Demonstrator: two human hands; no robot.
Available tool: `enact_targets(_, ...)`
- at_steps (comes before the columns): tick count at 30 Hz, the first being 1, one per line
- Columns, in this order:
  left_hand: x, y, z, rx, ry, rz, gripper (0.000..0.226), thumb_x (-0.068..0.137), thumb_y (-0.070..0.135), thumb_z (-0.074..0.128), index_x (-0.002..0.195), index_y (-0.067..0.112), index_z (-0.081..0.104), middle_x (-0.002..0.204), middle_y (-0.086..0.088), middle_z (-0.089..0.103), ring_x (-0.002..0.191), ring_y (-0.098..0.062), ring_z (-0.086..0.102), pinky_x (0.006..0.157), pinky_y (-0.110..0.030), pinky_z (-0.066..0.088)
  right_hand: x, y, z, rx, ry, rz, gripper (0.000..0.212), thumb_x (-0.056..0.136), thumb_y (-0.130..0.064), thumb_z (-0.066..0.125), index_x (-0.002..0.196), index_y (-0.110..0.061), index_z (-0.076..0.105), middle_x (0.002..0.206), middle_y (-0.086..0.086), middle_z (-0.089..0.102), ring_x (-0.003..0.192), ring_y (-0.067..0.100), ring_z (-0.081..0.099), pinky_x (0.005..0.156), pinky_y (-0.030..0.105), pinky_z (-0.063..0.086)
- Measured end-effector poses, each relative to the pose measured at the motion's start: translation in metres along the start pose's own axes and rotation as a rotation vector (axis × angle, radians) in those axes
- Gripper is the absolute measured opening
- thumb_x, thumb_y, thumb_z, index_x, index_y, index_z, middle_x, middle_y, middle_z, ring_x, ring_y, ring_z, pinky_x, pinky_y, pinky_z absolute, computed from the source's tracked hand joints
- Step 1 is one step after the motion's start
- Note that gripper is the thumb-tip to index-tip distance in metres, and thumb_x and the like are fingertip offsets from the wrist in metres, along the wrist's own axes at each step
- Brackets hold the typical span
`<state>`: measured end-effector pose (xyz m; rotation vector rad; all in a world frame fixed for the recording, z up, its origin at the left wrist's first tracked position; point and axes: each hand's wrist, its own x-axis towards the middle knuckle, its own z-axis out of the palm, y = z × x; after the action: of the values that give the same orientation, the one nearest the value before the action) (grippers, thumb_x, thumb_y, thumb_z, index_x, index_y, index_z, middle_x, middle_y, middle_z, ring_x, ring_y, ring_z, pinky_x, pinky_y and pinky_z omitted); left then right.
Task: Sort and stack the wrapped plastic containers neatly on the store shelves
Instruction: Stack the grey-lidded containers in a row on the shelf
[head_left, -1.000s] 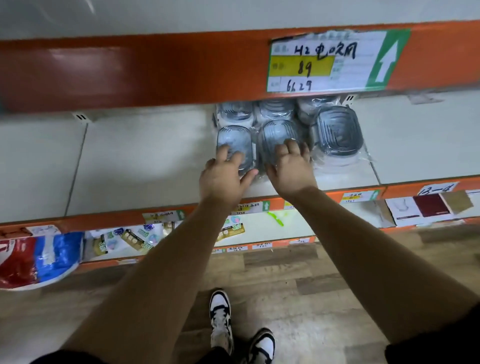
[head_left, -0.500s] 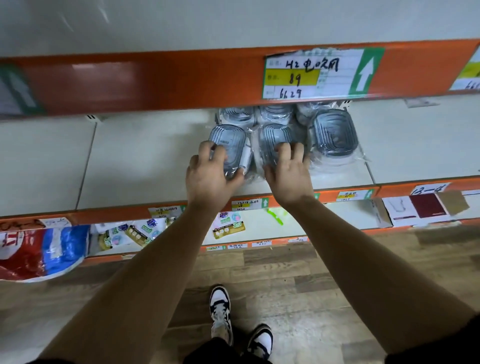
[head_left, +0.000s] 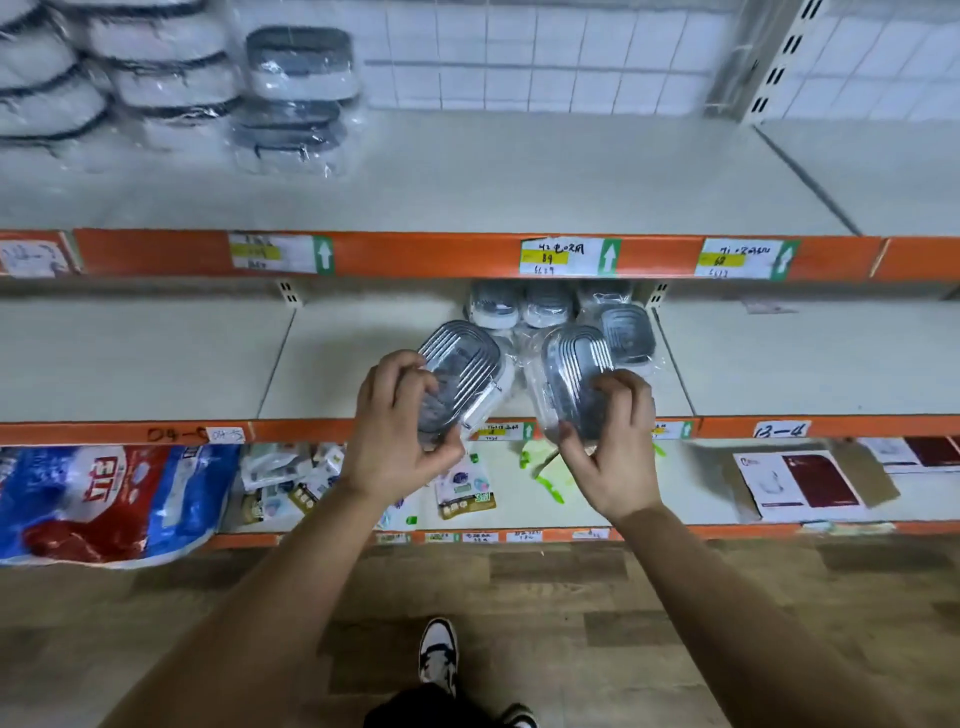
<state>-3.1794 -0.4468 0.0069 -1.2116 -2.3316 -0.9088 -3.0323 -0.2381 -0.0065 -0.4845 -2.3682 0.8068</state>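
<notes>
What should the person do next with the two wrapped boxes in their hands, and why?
Probably raise both toward the top shelf. The left hand grips one wrapped container, the right hand a second container, both tilted off the middle shelf; similar stacked containers stand up there with bare room beside them.

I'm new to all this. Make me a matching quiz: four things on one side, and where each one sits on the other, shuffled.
Things:
1 stacked containers
2 blue-red bag
3 maroon box
4 green item

Places:
A lowest shelf, right
B top shelf, left
C lowest shelf, middle
D lowest shelf, left

Pairs: 1-B, 2-D, 3-A, 4-C
</notes>
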Motion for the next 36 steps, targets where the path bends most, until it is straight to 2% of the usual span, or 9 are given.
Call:
enact_targets(5,0.019,0.009,-0.054,-0.015,0.084,0.137,0.045,0.072,0.039,0.056,0.107,0.013,0.045,0.125,-0.007,0.039,0.117,-0.030,0.045,0.097,-0.040,0.045,0.014,-0.034,-0.033,0.066,0.115,-0.226,0.044,0.085,-0.034,0.056,0.122,-0.016,0.041,0.129,0.006,0.037,0.122,0.031,0.041,0.102,0.042,0.040)
enact_targets(10,0.053,0.000,-0.103,-0.009,0.186,0.138,0.047,0.069,0.033,0.056,0.108,0.009,0.046,0.125,-0.011,0.041,0.116,-0.033,0.046,0.095,-0.042,0.043,0.056,-0.073,-0.051,0.026,0.158,-0.380,0.043,0.082,-0.032,0.057,0.119,-0.014,0.046,0.125,0.013,0.043,0.119,0.033,0.044,0.101,0.040,0.039)
enact_targets(17,0.103,-0.044,-0.135,0.131,-0.029,-0.049,0.071,0.074,0.042,0.048,0.133,0.003,0.051,0.133,-0.019,0.046,0.122,-0.036,0.046,0.103,-0.049,0.041,0.133,-0.115,-0.043,-0.197,0.011,-0.331,0.052,0.082,-0.038,0.050,0.122,-0.007,0.056,0.123,0.014,0.049,0.115,0.032,0.045,0.101,0.038,0.037)
enact_targets(20,0.120,-0.063,-0.139,0.199,-0.156,-0.082,0.078,0.073,0.049,0.041,0.140,0.010,0.049,0.142,-0.021,0.044,0.127,-0.039,0.042,0.109,-0.045,0.034,0.158,-0.121,-0.025,-0.243,-0.040,-0.315,0.053,0.084,-0.038,0.042,0.120,-0.004,0.062,0.116,0.017,0.055,0.114,0.038,0.046,0.103,0.042,0.035)
enact_targets(23,0.138,-0.072,-0.143,0.217,-0.181,-0.106,0.082,0.068,0.054,0.030,0.139,0.018,0.050,0.139,-0.011,0.048,0.130,-0.033,0.040,0.108,-0.042,0.030,0.184,-0.124,-0.006,-0.267,-0.071,-0.249,0.050,0.086,-0.034,0.037,0.121,-0.010,0.065,0.117,0.010,0.062,0.120,0.036,0.047,0.108,0.045,0.030)
enact_targets(26,0.152,-0.074,-0.144,0.311,-0.214,-0.130,0.088,0.065,0.075,0.023,0.137,0.030,0.049,0.133,0.003,0.051,0.128,-0.023,0.038,0.101,-0.039,0.027,0.205,-0.122,0.015,-0.353,-0.112,-0.088,0.042,0.088,-0.020,0.050,0.128,-0.020,0.062,0.133,-0.002,0.058,0.134,0.038,0.037,0.105,0.049,0.035)
enact_targets(30,0.164,-0.086,-0.143,0.308,-0.239,-0.118,0.096,0.062,0.090,0.020,0.132,0.033,0.052,0.124,0.005,0.055,0.121,-0.021,0.043,0.096,-0.036,0.029,0.228,-0.125,0.031,-0.262,-0.165,-0.073,0.051,0.078,-0.001,0.053,0.127,-0.012,0.062,0.135,0.006,0.059,0.133,0.040,0.040,0.112,0.035,0.028)
enact_targets(33,0.174,-0.103,-0.147,0.243,-0.142,-0.008,0.084,0.072,0.083,0.031,0.129,0.028,0.059,0.120,0.002,0.058,0.117,-0.025,0.047,0.093,-0.036,0.029,0.243,-0.136,0.037,-0.218,-0.161,-0.068,0.053,0.079,-0.041,0.046,0.117,-0.009,0.066,0.122,0.011,0.065,0.123,0.038,0.048,0.108,0.030,0.027)
enact_targets(36,0.195,-0.121,-0.156,0.210,-0.038,0.033,0.078,0.079,0.076,0.037,0.132,0.024,0.058,0.124,-0.001,0.058,0.118,-0.025,0.045,0.095,-0.034,0.026,0.254,-0.143,0.053,-0.241,-0.133,-0.058,0.065,0.074,-0.057,0.035,0.111,-0.011,0.061,0.113,0.009,0.061,0.119,0.037,0.045,0.101,0.035,0.032)
